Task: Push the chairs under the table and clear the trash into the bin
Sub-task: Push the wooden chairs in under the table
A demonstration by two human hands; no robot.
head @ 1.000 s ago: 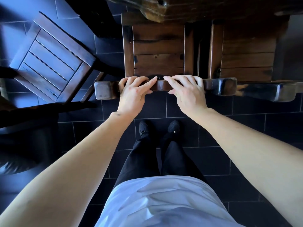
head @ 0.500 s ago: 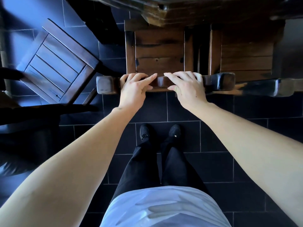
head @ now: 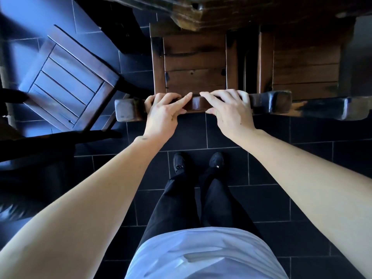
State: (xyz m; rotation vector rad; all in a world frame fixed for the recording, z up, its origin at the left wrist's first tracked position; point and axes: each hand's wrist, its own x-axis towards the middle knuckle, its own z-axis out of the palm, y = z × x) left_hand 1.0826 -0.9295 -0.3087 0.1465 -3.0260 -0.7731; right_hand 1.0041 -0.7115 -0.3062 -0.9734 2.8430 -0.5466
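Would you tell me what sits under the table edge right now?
The front of the middle chair's seat runs beneath the table; both hands, left and right, grip its backrest. The table covers whatever lies deeper under it.
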